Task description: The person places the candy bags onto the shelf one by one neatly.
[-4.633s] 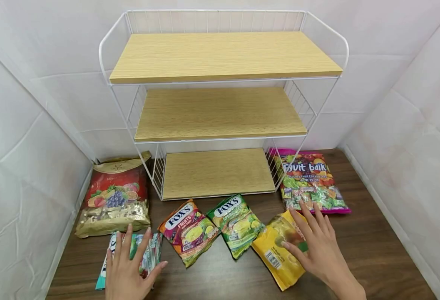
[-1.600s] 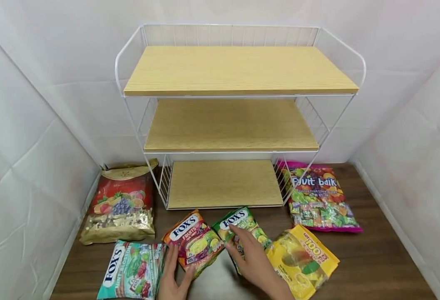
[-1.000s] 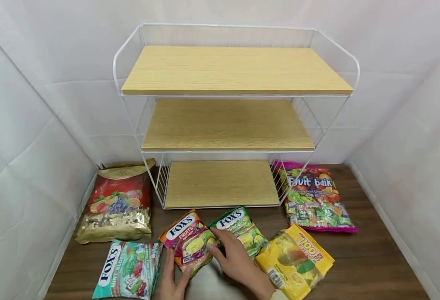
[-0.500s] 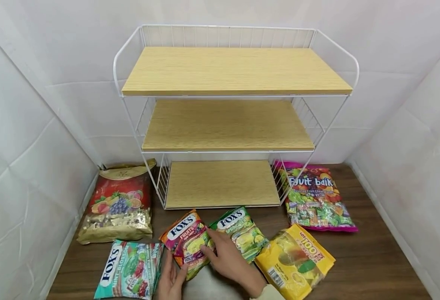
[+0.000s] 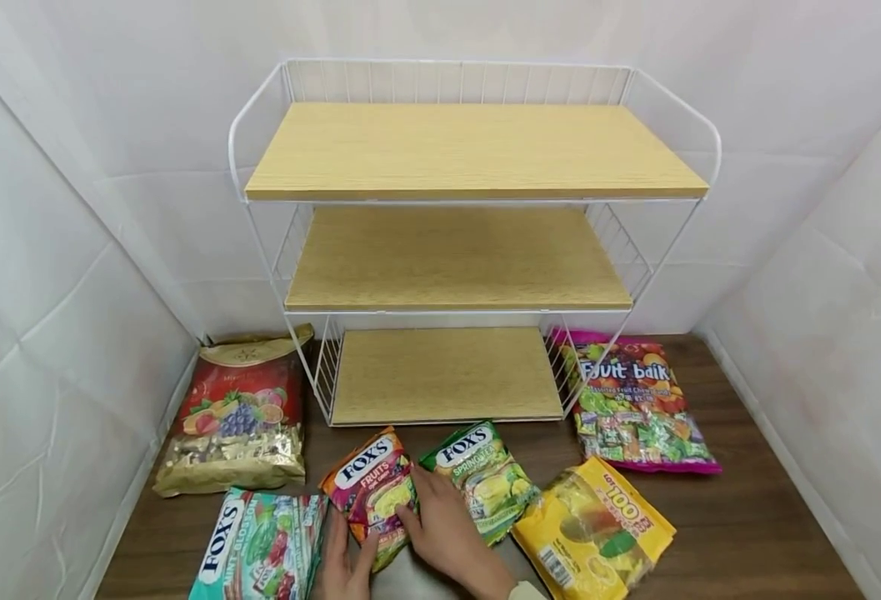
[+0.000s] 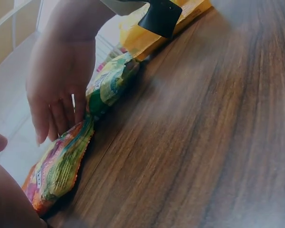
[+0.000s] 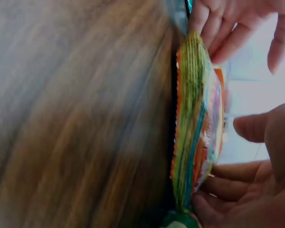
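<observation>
In the head view, an orange and purple FOX'S Fruits candy bag (image 5: 375, 492) lies on the table between both hands. My left hand (image 5: 346, 562) touches its lower left edge. My right hand (image 5: 446, 527) is along its right edge, the thumb over the bag's front. In the right wrist view the fingers of my right hand (image 7: 247, 185) reach the side of the candy bag (image 7: 199, 118), with the thumb raised off it; the left hand's fingers (image 7: 218, 28) meet the other end. A green FOX'S Spring Tea bag (image 5: 485, 483) lies just right of it, beside the right hand.
A white wire rack with three wooden shelves (image 5: 455, 258) stands behind. A teal FOX'S bag (image 5: 260, 546) and a red and gold bag (image 5: 237, 417) lie left. A yellow mango bag (image 5: 593, 529) and a Fruit Baik bag (image 5: 638, 404) lie right. White sheeting (image 5: 823, 333) encloses the table.
Both hands have come inward from the teal and yellow bags. The right hand then moved left off the green bag to the Fruits bag's right edge; the left hand stayed at its left edge.
</observation>
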{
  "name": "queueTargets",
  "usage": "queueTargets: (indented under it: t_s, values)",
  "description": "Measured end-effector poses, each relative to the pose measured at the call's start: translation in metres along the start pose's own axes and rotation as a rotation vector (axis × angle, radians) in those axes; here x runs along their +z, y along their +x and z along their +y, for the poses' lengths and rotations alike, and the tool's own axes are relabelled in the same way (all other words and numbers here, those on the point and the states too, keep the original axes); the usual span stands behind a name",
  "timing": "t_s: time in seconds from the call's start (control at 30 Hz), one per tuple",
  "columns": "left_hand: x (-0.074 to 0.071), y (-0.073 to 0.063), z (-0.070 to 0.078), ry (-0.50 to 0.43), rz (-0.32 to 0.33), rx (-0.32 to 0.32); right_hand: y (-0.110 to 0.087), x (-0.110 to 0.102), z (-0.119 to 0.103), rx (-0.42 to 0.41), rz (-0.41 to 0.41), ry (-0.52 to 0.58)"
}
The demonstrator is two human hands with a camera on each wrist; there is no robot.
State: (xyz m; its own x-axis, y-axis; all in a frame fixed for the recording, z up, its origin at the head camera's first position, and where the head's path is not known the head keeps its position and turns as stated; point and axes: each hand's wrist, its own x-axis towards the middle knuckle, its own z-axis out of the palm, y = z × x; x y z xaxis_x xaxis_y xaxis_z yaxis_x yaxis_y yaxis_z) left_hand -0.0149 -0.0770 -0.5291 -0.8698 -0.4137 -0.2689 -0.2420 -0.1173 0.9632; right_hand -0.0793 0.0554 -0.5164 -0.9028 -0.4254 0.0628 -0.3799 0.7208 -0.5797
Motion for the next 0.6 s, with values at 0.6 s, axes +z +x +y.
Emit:
queueTargets:
  t_s: [0.6]
  values:
    - [-0.002,0.004,0.003,0.052,0.058,-0.095,0.002,0.006,-0.012,0.18,0.07,0.3]
